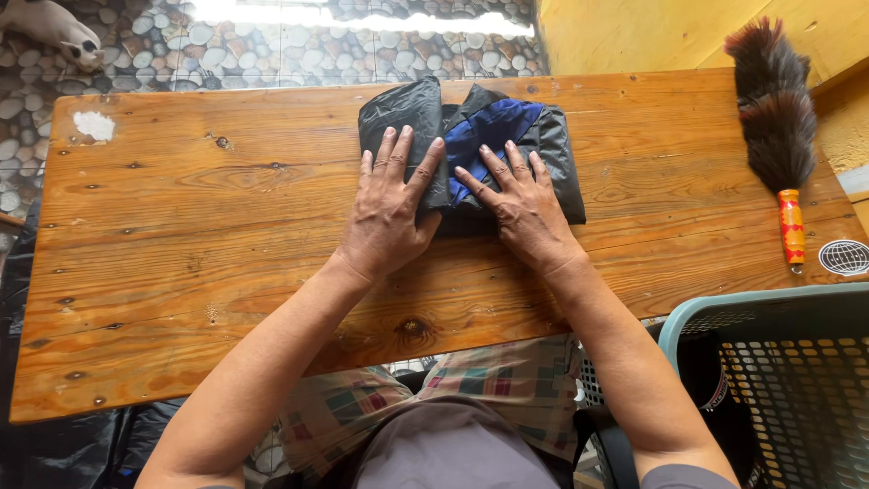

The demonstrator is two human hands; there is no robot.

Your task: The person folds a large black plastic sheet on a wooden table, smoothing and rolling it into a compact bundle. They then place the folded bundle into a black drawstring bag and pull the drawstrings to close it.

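1. Both palms are down flat right now: the left hand (387, 215) lies spread on the dark grey half of the folded garment (471, 149), and the right hand (520, 206) lies spread on the blue panel. Fingers are open, pressing, nothing gripped.
2. The bundle sits at upper centre of the frame, on the far half of the wooden table (181, 235).
3. Risk, as I judge it: this slick, shiny fabric looks springy, so easing the pressure could let the fold pop open or slide on the smooth boards.
4. It lies near the table's far edge; a forward shove might tip it off.
5. The feather duster (774, 118), upper right, rests well apart.
6. Lower right, the teal laundry basket (769, 303) holds something dark, only partly visible through its mesh.
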